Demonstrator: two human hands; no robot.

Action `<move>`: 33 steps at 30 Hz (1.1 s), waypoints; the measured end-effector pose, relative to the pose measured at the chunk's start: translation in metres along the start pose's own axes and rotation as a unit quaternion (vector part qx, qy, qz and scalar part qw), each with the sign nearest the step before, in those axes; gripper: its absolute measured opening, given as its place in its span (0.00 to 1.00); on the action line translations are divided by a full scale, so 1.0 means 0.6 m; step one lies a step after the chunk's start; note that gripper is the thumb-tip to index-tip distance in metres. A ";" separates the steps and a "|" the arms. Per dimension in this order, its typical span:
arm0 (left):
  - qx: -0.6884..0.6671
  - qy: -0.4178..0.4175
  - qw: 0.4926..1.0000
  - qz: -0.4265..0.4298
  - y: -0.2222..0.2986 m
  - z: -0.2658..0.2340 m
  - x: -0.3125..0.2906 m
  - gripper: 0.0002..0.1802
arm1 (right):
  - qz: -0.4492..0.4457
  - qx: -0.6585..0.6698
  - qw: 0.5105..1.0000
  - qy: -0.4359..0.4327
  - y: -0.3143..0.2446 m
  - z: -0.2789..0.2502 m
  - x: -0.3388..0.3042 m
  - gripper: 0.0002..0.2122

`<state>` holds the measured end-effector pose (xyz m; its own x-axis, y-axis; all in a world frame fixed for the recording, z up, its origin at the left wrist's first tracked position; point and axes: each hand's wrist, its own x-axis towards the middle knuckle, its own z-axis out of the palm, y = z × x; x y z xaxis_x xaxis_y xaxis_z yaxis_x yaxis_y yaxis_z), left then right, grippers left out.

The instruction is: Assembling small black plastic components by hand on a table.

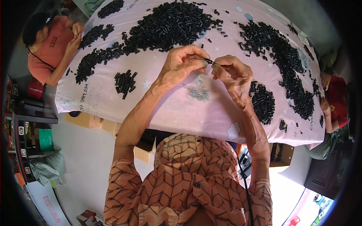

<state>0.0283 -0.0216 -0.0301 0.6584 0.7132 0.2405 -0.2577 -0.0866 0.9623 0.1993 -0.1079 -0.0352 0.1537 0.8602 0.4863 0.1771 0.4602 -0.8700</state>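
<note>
Above the middle of the pink cloth, both hands meet at a small black tubular part (208, 60). My left hand (181, 66) pinches it between thumb and forefinger. From the other side, the fingertips of my right hand (234, 73) close at the part's right end; whether they hold a separate tiny piece there is too small to tell. Below the hands lies a loose heap of thin, needle-like pins (198, 93). A small pile of longer black parts (125, 83) sits left of my left forearm, and another black pile (263, 103) lies just right of my right wrist.
A large heap of black parts (169, 26) covers the table's far middle, with a long heap (288, 64) down the right. One person (52, 49) works at the left edge, another (335, 100) at the right. Cardboard boxes (88, 119) stand under the near edge.
</note>
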 end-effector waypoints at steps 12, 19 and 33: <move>-0.001 -0.015 1.000 -0.002 -0.003 -0.005 0.002 0.09 | -0.055 -0.065 0.996 -0.007 -0.002 0.001 -0.002 0.05; 0.020 -0.013 1.000 -0.015 0.006 -0.003 -0.001 0.09 | -0.115 -0.082 0.990 -0.011 -0.004 0.004 -0.006 0.06; -0.046 -0.012 0.999 -0.026 0.001 -0.011 0.002 0.11 | -0.180 -0.135 0.974 -0.033 -0.007 0.010 -0.002 0.09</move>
<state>0.0244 -0.0164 -0.0299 0.6892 0.6979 0.1945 -0.2864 0.0158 0.9580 0.1927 -0.1096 -0.0325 -0.0274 0.6701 0.7418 0.4588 0.6677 -0.5862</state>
